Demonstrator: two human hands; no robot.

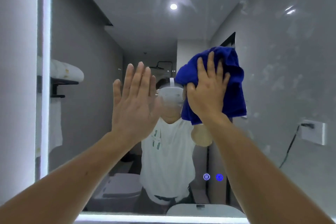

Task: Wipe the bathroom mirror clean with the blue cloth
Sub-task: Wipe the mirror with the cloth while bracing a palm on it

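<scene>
My right hand (207, 92) lies flat on the blue cloth (234, 94), fingers straight and spread, and presses it against the mirror (272, 42) a little right of the middle of the glass. The cloth is bunched under my palm. Its folds rise above my fingertips and hang down past my wrist on the right side. My left hand (134, 103) is raised beside it, well apart from the cloth, palm toward the glass, fingers straight and held close together with the thumb out to the side, and it holds nothing. Its reflection sits right behind the fingers, but I cannot tell whether it touches the surface or hovers just off it. The right part of the mirror carries pale streaks and smudges (278, 78), most of them to the right of the cloth. A lit white strip (46, 78) runs down the mirror's left edge and another along the bottom. Low on the glass, below my right forearm, two small blue touch icons (212, 177) glow side by side. Reflected in the mirror are a round ceiling light (173, 6), a dark wall shelf with a rolled towel (67, 72) at the left, a toilet (118, 187) lower down, and a wall socket (312, 131) with a black cable at the right.
</scene>
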